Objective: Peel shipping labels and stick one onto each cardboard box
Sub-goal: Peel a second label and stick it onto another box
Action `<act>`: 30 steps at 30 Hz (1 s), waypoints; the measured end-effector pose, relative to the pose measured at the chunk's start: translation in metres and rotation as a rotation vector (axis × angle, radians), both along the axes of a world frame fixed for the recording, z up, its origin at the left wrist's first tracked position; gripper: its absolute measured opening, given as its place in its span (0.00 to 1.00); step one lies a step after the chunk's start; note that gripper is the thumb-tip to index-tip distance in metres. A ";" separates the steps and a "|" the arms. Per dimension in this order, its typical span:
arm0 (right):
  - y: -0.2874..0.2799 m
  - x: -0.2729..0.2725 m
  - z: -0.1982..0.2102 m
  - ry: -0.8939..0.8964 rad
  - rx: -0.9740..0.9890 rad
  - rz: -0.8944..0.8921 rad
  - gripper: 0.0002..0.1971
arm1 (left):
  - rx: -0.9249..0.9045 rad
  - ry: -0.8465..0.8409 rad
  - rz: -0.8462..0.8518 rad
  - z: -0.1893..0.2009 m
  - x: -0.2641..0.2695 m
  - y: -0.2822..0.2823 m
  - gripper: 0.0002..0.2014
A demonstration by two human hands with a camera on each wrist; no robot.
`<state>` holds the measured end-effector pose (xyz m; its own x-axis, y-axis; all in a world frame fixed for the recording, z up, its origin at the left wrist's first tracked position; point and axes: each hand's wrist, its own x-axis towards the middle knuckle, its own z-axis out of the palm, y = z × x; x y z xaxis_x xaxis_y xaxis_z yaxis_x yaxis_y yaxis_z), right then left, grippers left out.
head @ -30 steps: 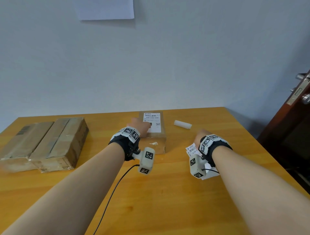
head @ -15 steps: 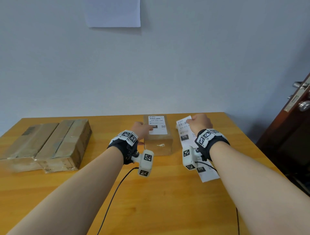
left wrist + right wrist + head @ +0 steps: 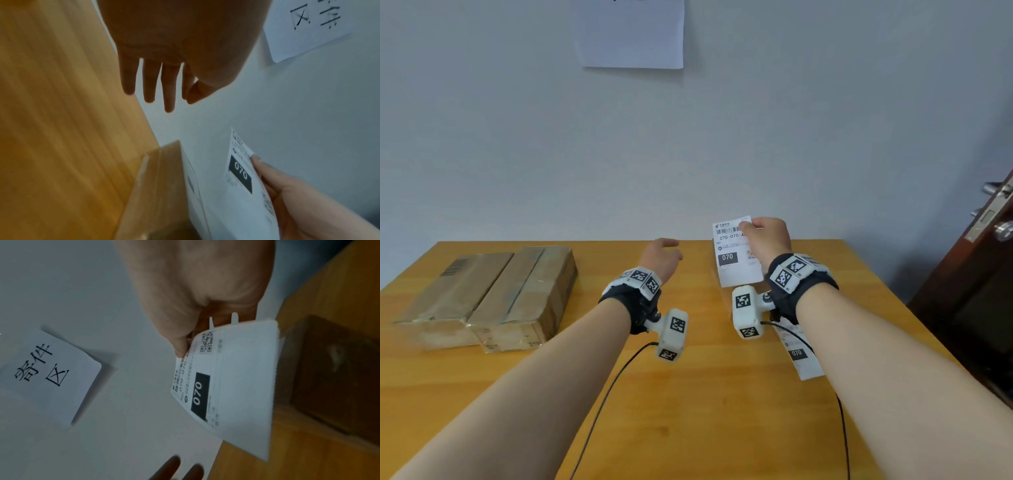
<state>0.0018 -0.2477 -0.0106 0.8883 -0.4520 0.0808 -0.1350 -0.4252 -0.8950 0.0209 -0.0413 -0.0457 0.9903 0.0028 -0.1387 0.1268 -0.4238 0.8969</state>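
My right hand [image 3: 748, 226] [image 3: 185, 350] pinches the top of a white shipping label strip [image 3: 732, 253] [image 3: 224, 382] printed "070" and holds it upright above the table. The strip's lower part [image 3: 803, 359] trails down under my right wrist. My left hand [image 3: 671, 248] [image 3: 160, 100] hovers beside it with straight fingers and holds nothing. A small cardboard box [image 3: 156, 186] [image 3: 329, 378] with a label on its top sits just below the raised strip; in the head view the strip hides it. Two large taped cardboard boxes [image 3: 489, 294] lie side by side at the table's left.
The wooden table [image 3: 688, 411] ends at a grey wall, where a white paper sign [image 3: 631, 32] hangs. A dark door with a metal handle [image 3: 996, 219] stands at the right. Black cables [image 3: 606, 404] run from both wrist cameras toward me.
My right hand has lifted the label strip from the table up to the far edge. My left hand has come off the small box and risen with fingers straight.
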 end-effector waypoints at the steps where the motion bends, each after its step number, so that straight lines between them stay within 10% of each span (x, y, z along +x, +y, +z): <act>1: 0.007 0.002 -0.003 0.011 0.015 0.022 0.15 | 0.066 -0.034 0.049 0.000 0.001 0.015 0.19; 11: 0.065 0.021 -0.033 0.164 -0.001 0.179 0.16 | 0.795 0.136 0.419 0.003 -0.011 0.125 0.33; 22: 0.079 0.030 -0.035 0.235 -0.118 0.193 0.18 | 0.818 0.448 0.461 -0.008 -0.021 0.174 0.49; 30: 0.081 0.025 -0.037 0.232 -0.102 0.171 0.18 | 0.819 0.407 0.381 -0.014 -0.012 0.145 0.36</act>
<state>0.0268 -0.1672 -0.0474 0.9510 -0.2939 -0.0958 -0.2492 -0.5456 -0.8001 0.0093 0.1033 -0.0597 0.7807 0.5583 -0.2807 0.6168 -0.7605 0.2030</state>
